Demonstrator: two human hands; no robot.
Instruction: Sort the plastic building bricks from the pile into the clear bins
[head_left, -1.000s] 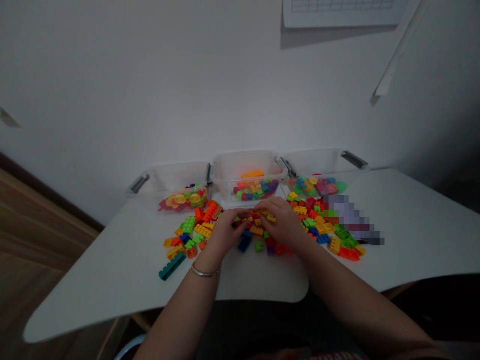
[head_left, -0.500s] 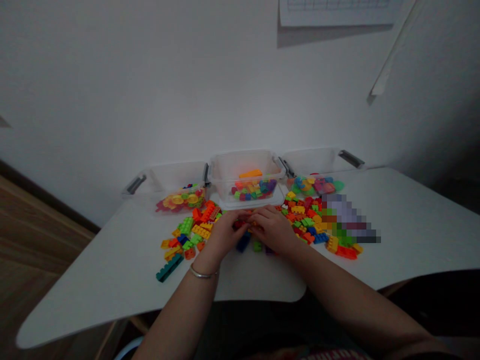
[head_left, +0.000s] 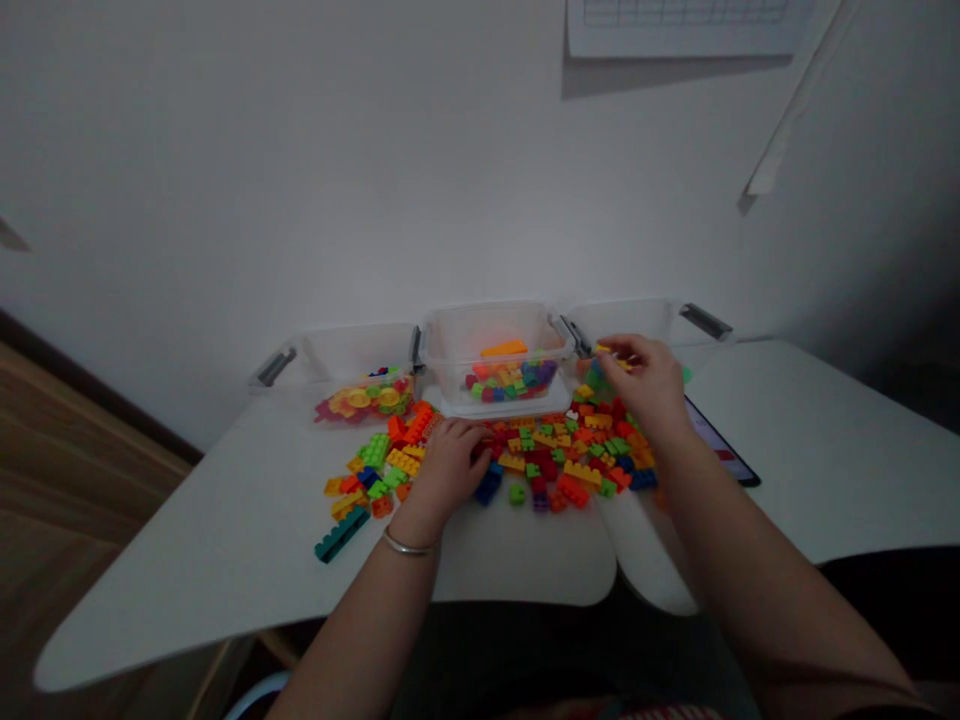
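Observation:
My left hand rests among the toy bricks at the middle of the table, its fingers curled down and close together. Whatever may lie under those fingertips is hidden; a dark blue brick is beside the thumb. My right hand is raised in front of the right clear bin, fingers bent in a pinch. A small yellow toy brick shows at its fingertips, partly covered. Loose bricks in red, orange, yellow and green spread between and around both hands.
Along the wall stand a middle clear bin with colourful blocks and a left clear bin with yellow and red pieces. A tablet-like device lies at right. A long teal brick is near the left front edge.
My hands were together over the bricks in the middle. The right hand has moved away to the right and up to the right bin, while the left has stayed about where it was.

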